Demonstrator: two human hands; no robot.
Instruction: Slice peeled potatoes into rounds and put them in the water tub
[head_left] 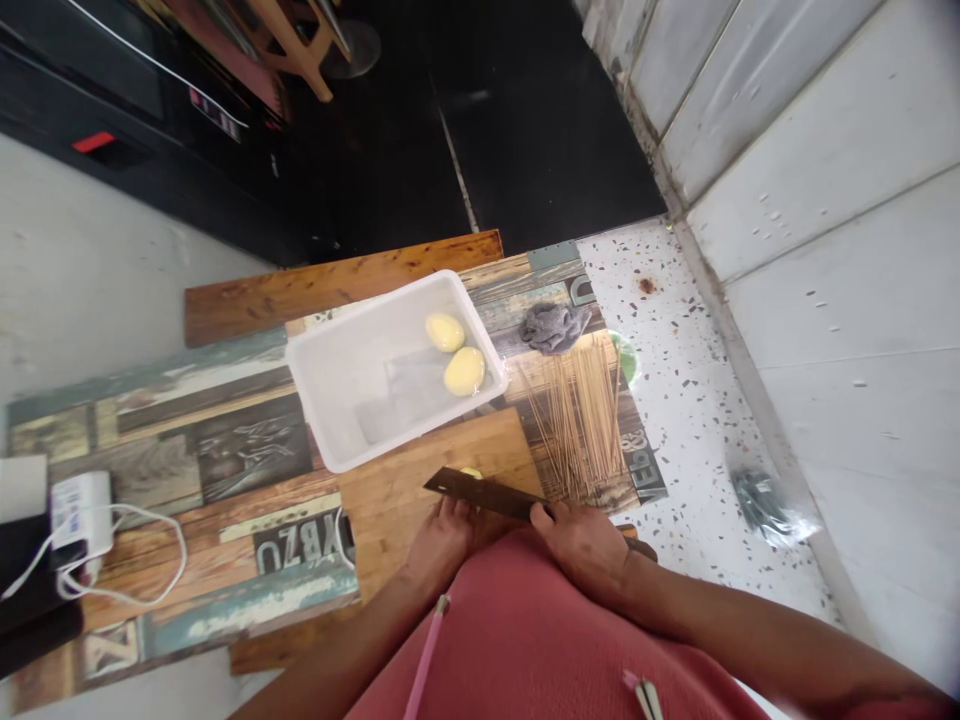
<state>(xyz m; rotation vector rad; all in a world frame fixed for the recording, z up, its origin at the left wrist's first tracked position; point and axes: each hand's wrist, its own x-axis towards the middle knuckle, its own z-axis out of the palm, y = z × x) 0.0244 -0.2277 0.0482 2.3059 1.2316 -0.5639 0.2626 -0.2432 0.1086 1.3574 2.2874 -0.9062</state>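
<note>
My right hand (581, 545) is closed around the handle of a dark, wide-bladed kitchen knife (487, 492). The blade lies across the wooden cutting board (390, 510) and points left. Just beyond the blade shows a small bit of yellow peeled potato (471, 472); the knife and my fingers hide the rest. My left hand (446, 535) is on the board on the near side of the blade, fingers bent and closed against the potato. Two whole peeled potatoes, one nearer (464, 372) and one farther (445, 332), lie at the right end of a white plastic tub (322, 400) beyond the board.
Many thin wooden skewers (592, 410) lie right of the board, with a crumpled grey cloth (555, 327) behind them. A white power strip (82, 515) with cables sits at the table's left end. A tiled wall (847, 250) rises on the right.
</note>
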